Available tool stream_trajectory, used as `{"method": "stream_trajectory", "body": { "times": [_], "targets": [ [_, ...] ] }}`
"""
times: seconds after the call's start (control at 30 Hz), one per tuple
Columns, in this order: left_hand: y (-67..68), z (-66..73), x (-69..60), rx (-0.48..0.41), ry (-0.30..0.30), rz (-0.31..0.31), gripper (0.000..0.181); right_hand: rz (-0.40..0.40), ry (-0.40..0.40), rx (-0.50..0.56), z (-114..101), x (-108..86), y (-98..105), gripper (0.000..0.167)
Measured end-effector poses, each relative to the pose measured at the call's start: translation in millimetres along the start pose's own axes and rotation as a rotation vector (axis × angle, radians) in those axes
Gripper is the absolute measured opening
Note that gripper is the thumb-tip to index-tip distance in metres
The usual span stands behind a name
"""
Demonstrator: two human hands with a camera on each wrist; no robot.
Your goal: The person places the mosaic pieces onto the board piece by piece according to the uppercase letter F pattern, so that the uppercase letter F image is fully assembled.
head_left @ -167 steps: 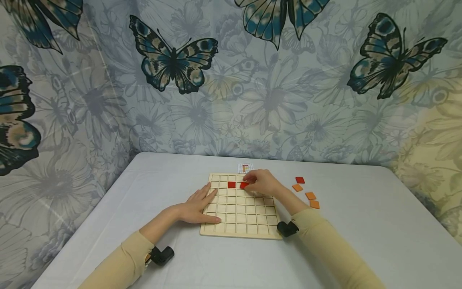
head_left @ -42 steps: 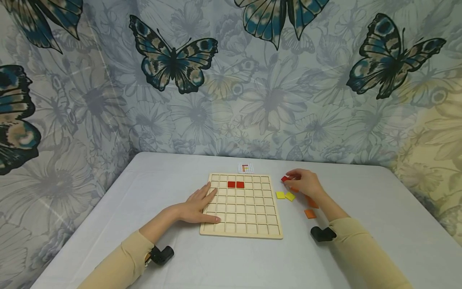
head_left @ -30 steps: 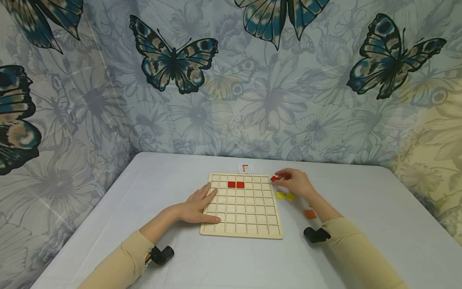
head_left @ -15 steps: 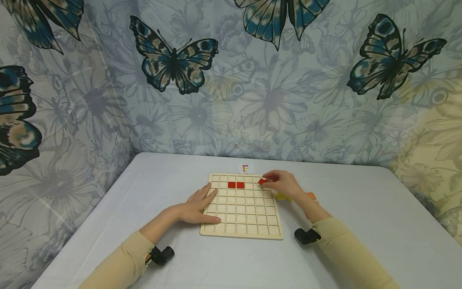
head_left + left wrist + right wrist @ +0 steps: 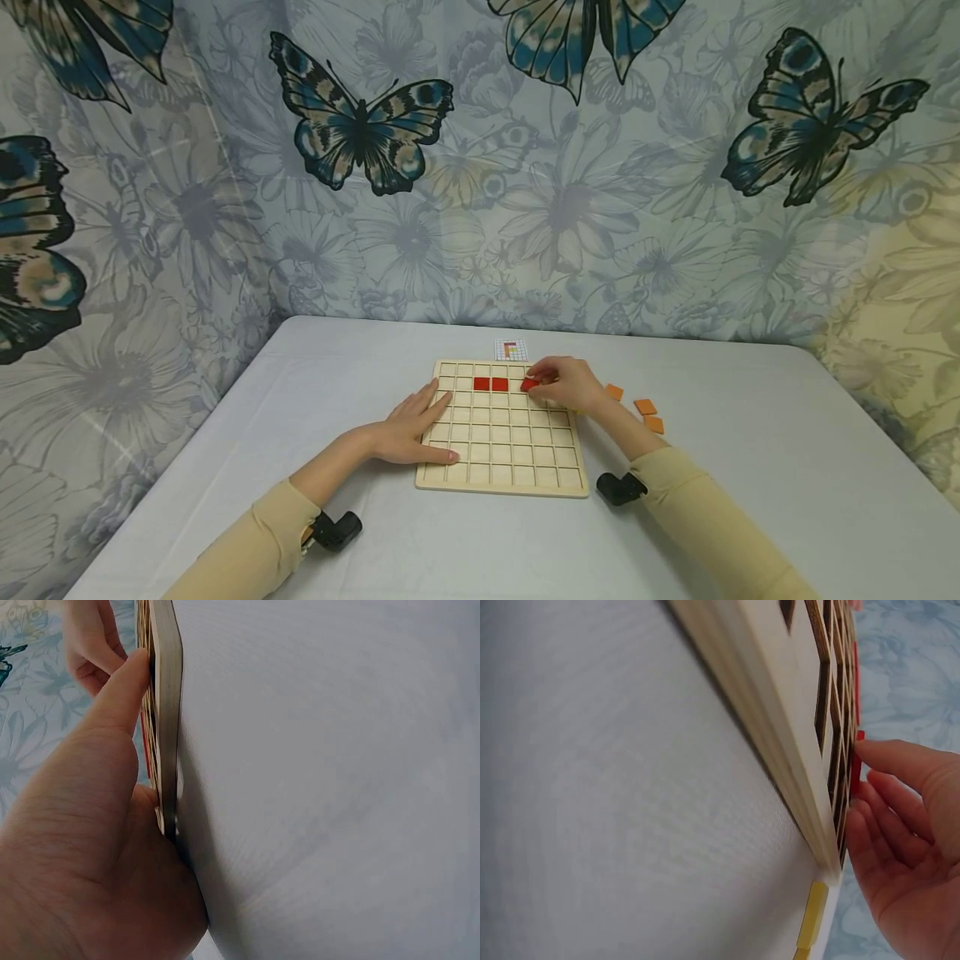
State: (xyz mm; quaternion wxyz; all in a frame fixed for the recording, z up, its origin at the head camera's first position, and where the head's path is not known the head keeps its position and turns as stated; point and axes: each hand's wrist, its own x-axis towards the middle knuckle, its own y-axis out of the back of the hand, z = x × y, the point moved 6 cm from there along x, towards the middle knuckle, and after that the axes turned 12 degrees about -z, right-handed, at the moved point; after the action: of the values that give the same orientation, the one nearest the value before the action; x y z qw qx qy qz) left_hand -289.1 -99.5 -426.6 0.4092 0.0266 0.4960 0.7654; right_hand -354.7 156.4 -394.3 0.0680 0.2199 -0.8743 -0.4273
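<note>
A pale wooden grid board [image 5: 501, 477] lies on the white table. Two red tiles [image 5: 482, 384] sit side by side in its second row from the back. My left hand [image 5: 401, 432] rests on the board's left side with fingers spread; the left wrist view shows that hand [image 5: 97, 825] along the board's edge [image 5: 168, 712]. Over the same row, right of the two tiles, my right hand [image 5: 566, 385] pinches a third red tile [image 5: 529, 384]. In the right wrist view the thumb and fingers of this hand [image 5: 915, 832] hold the red tile [image 5: 857, 769] at the board's surface.
Several orange tiles [image 5: 645, 407] lie right of the board, partly behind the right forearm. A yellow tile [image 5: 813, 915] is beside the board's edge in the right wrist view. A small printed grid card [image 5: 511, 350] lies behind the board.
The right hand has carried a red tile leftward from the loose tiles onto the board. Earlier, the second red tile was set down beside the first. The left hand stays put.
</note>
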Motion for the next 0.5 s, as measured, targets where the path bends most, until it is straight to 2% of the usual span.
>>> {"method": "stream_trajectory", "body": {
  "times": [0.2, 0.5],
  "targets": [
    [0.4, 0.4, 0.3, 0.008, -0.005, 0.002, 0.102, -0.005, -0.008, -0.024, -2.9, 4.9, -3.9, 0.029],
    [1.1, 0.4, -0.1, 0.012, -0.009, 0.001, 0.102, -0.011, 0.011, 0.014, -6.2, 10.1, -9.5, 0.028]
  ]
}}
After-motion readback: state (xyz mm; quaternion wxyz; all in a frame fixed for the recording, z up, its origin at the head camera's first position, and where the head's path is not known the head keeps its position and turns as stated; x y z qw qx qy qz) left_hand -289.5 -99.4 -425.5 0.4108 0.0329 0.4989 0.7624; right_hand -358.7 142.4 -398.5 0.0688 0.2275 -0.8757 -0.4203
